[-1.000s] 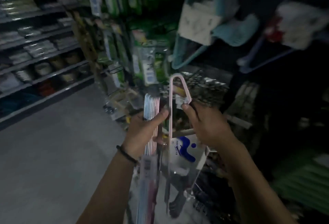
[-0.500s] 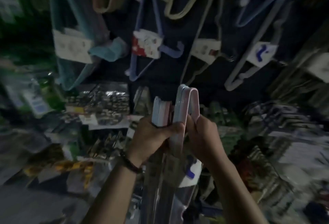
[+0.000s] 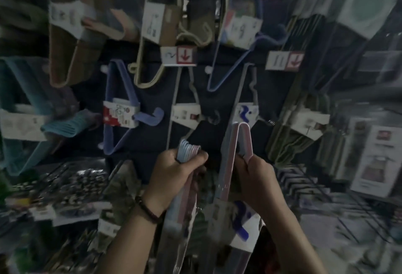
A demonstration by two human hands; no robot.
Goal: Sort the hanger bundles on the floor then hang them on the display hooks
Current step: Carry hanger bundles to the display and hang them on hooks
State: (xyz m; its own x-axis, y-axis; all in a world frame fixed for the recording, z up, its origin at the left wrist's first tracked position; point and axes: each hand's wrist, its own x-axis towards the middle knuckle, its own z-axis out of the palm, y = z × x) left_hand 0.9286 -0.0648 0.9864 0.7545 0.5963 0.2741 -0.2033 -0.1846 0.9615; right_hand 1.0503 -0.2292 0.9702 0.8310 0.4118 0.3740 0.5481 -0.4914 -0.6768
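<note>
My left hand point(image 3: 174, 171) is gripping the blue-pink bundle point(image 3: 188, 150), fingers curled round it, below-left of the hung blue-marked bundle point(image 3: 247, 111). Right hand point(image 3: 258, 178) is clutching the pink bundle point(image 3: 228, 158) just beneath that one. I'm reckoning on raising its loop squarely; the hook is too dim to see.

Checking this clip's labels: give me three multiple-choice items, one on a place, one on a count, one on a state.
1. Where is the blue hanger bundle with the red-and-white label? A) on the display wall, left of the left hand; B) on the floor; C) in a basket.
2. How many tags with a red arrow show? A) none; B) two; C) five.
3. What is the right hand doing? A) hanging open; B) gripping a pink-and-blue hanger bundle; C) pressing the wall.
Key: 1A, it hangs there; 2B, one centre, one further right; 3B, fingers curl round it.
</note>
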